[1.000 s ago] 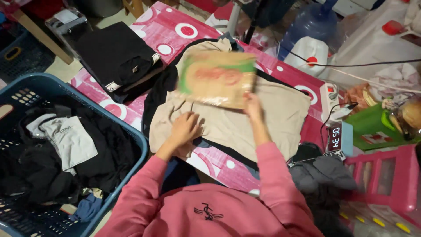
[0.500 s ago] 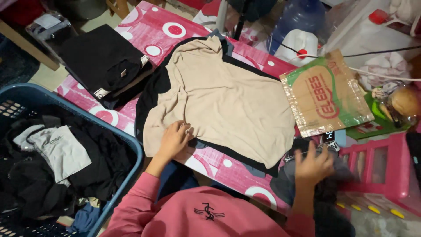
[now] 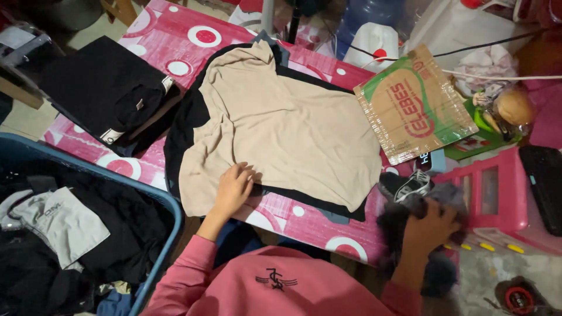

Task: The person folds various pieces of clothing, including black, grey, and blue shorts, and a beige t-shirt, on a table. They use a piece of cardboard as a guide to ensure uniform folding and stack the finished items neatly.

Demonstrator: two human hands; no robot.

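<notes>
I am pressing my flat, released left hand (image 3: 233,190) on the soft, limp beige shirt (image 3: 281,131), best pinched at its hem, while my right hand (image 3: 430,225) at three o'clock is grasping dark cloth (image 3: 404,210).

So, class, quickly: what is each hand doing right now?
Left hand: open, fingers spread flat on the beige shirt.
Right hand: closed, gripping dark grey clothing beside the table.

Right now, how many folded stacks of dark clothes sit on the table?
1: a folded black stack at the table's far-left corner, beside the spread beige shirt. More may be hidden off-frame.
</notes>
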